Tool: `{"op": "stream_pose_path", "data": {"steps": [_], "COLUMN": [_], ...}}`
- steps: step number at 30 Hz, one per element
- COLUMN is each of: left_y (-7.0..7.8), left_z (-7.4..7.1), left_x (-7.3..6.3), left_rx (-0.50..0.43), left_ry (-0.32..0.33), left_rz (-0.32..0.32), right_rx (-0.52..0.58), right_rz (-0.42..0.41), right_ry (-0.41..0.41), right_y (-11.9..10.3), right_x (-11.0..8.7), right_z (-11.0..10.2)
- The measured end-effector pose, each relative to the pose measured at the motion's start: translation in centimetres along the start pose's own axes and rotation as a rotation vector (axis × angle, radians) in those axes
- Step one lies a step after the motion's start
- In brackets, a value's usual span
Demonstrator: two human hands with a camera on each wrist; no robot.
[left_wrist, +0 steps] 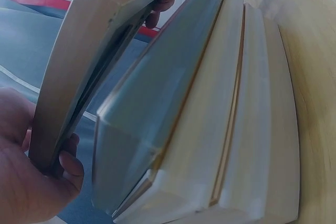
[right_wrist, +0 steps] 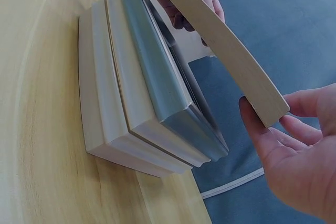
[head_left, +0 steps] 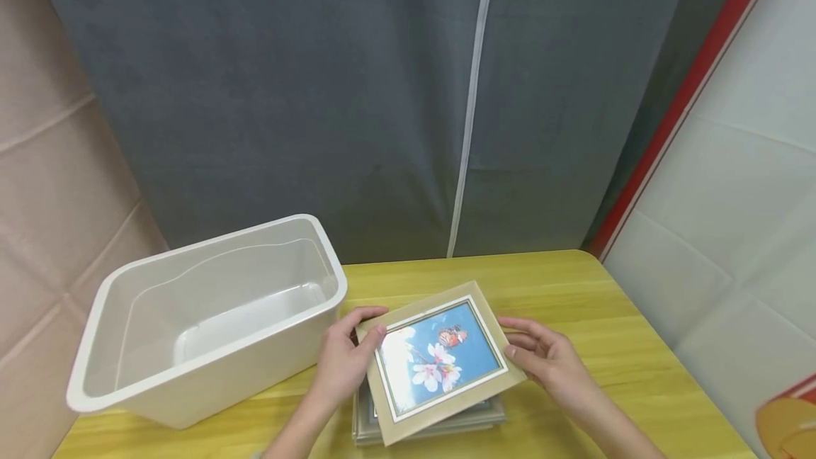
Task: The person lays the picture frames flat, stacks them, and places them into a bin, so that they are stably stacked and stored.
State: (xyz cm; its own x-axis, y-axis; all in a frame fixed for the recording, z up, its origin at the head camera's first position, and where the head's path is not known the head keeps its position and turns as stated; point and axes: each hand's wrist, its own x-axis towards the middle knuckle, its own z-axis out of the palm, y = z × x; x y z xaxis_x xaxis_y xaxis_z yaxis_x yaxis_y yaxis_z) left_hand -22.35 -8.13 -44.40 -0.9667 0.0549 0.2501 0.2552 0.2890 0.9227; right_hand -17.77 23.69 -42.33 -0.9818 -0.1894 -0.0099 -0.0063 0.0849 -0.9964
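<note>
A picture frame (head_left: 440,360) with a light wooden border shows pink-white blossoms and a butterfly on blue. My left hand (head_left: 344,356) grips its left edge, thumb on the front face. On the opposite edge, my right hand (head_left: 551,360) pinches the border between thumb and fingers. The held frame is tilted above a stack of picture frames (head_left: 459,420), which it partly covers. In the right wrist view, a blue-grey frame (right_wrist: 152,61) tops that stack, with paler frames (right_wrist: 113,93) beneath it. A gap separates the held frame from the stack.
A deep white plastic bin (head_left: 255,367) stands on the left of the yellow wood-grain table (head_left: 574,303). Behind the table hangs a dark grey curtain (head_left: 287,105). White padded wall (head_left: 733,232) borders the right side. A yellow and red object (head_left: 787,423) shows at the lower right.
</note>
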Motion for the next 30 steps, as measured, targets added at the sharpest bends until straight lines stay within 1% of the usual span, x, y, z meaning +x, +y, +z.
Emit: {"op": "stream_pose_path", "data": {"steps": [3,9,16,23,30], "left_y": [0.0,0.0,0.1,-0.2,-0.9], "left_z": [0.1,0.1,-0.1,-0.1,0.0], "left_x": [0.0,0.3,0.4,0.5,0.6], "left_rx": [0.007,-0.007,-0.006,0.014,0.062], "left_ry": [-0.004,-0.004,0.013,0.027,0.025], "left_rz": [-0.011,-0.029,-0.036,-0.023,-0.003], "right_rx": [0.004,0.005,0.033,-0.019,-0.025], "right_rz": [0.013,0.006,0.010,0.019,0.055], "right_ry": [-0.001,-0.007,-0.054,-0.059,-0.110], "right_y": [0.1,0.1,0.4,0.9,1.6], "right_x": [0.0,0.0,-0.2,-0.4,-0.8], "right_z": [-0.1,0.0,0.2,0.4,0.4]}}
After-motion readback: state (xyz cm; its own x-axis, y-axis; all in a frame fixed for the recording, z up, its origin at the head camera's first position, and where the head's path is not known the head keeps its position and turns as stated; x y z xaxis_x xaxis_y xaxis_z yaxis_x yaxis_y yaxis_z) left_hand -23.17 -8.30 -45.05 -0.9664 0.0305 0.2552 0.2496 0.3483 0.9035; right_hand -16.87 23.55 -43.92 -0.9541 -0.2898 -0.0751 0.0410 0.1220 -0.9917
